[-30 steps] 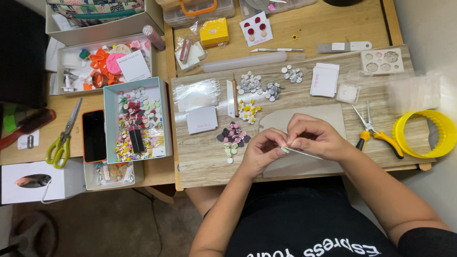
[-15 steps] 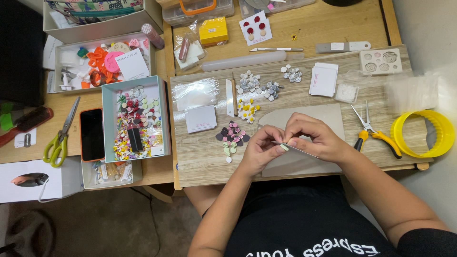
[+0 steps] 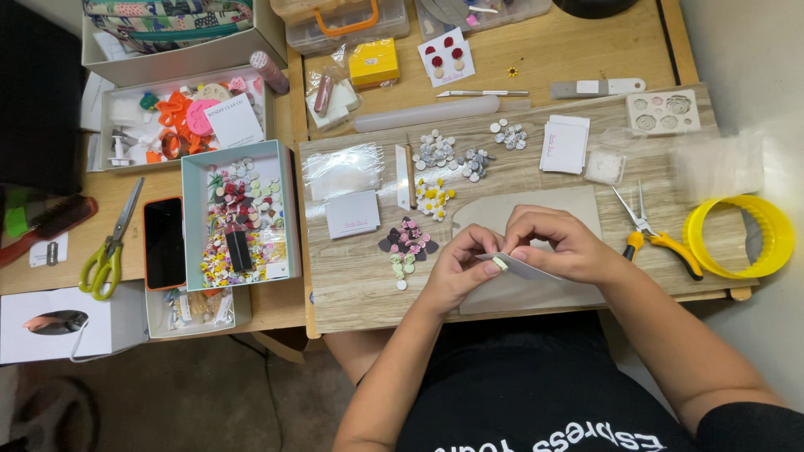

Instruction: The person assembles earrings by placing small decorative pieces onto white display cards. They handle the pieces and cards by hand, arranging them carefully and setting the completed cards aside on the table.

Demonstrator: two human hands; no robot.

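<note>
1. Small white card (image 3: 523, 268) sits pinched between your two hands, low over the grey mat (image 3: 578, 209) at the front edge of the wooden board (image 3: 352, 293); a tiny pale green piece (image 3: 500, 263) rests against its left end.
2. Far to your left, green-handled scissors (image 3: 107, 251) lie on the desk beside a dark phone (image 3: 164, 243), well apart from the card.
3. Next comes an open box of small coloured pieces (image 3: 243, 222), just left of the board.
4. On the board, a cluster of dark and pink pieces (image 3: 409, 243) lies just left of your left hand, with yellow-and-white flowers (image 3: 435, 197) and grey pieces (image 3: 452, 155) further up.
5. Your left hand (image 3: 461, 268) is curled, thumb and fingertips closed on the card's left end where the green piece sits.
6. Your right hand (image 3: 557, 243) is clenched around the card's right part, thumb on top and fingers folded over it, so most of the card shows only as a thin strip between the two grips.
7. The card lies nearly flat, tilted slightly down to the right, bridging both hands.
8. Up the board, a stack of white cards (image 3: 565, 144) lies beyond your right hand.
9. Right of that hand, yellow-handled pliers (image 3: 657, 234) lie near the mat's edge.
10. Farthest right, a yellow ring (image 3: 737, 238) rests at the board's end.
</note>
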